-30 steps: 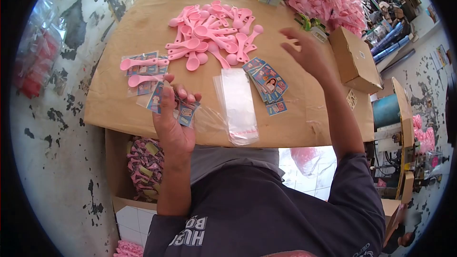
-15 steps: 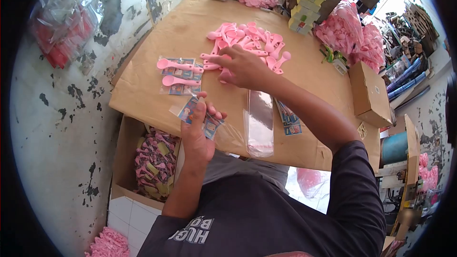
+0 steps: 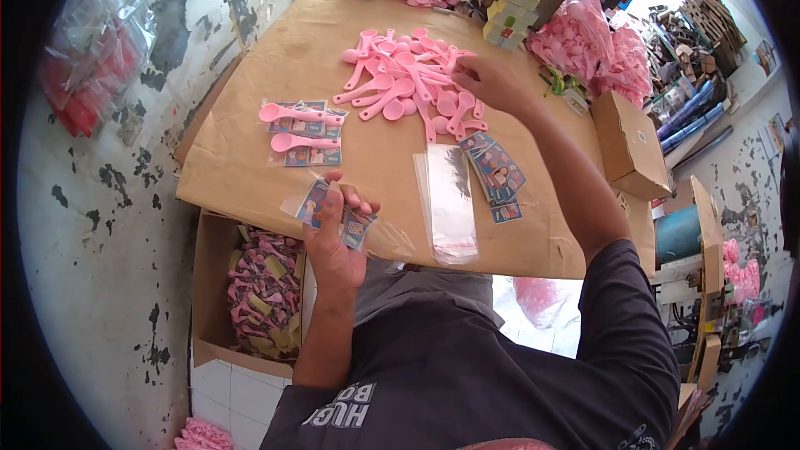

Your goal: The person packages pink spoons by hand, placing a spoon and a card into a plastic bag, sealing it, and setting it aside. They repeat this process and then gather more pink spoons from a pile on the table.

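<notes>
Two pink spoons [image 3: 302,142], smooth and round-bowled, are resting on film-wrapped cards left of the spoon pile [image 3: 404,75], a loose plastic heap. Left hand [image 3: 335,242]: pinching a printed card [image 3: 312,202] with thin clear film, on the pile's near side, by the table's [image 3: 250,58] curved edge; open creased brown paper is lying between hand and pile. Clear sleeves [image 3: 450,200], glossy, oblong, are lying below the pile, card stack [image 3: 497,172] fanning beside them. Right hand [image 3: 493,85]: fingers curling at the pile's right edge, hold unclear.
</notes>
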Demonstrator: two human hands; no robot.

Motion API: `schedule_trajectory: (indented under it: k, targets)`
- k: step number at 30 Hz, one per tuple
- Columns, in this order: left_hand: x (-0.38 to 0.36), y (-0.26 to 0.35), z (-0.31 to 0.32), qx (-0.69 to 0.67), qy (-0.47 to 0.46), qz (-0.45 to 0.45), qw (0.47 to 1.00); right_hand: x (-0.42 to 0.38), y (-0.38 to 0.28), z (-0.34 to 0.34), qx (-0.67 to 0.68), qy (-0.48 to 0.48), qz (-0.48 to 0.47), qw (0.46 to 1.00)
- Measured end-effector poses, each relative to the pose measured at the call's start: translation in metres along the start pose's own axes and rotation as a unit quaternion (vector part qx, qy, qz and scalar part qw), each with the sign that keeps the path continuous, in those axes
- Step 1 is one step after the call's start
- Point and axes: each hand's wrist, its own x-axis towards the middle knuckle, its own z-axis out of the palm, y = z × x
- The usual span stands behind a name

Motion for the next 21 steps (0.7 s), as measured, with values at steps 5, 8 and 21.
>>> schedule_trajectory:
  k: [5, 8, 21]
  targets:
    - [0.002, 0.002, -0.003, -0.001, -0.013, 0.001, 1.0, -0.029, 0.059, 0.004, -0.101, 0.01, -0.047, 0.994]
    - [0.002, 0.0, -0.002, 0.0, -0.019, -0.001, 1.0, -0.039, 0.053, 0.019, 0.052, 0.003, 0.06, 0.997]
    - [0.01, 0.006, 0.012, 0.032, -0.049, 0.04, 0.997, -0.076, 0.074, 0.01, -0.078, 0.086, 0.136, 0.984]
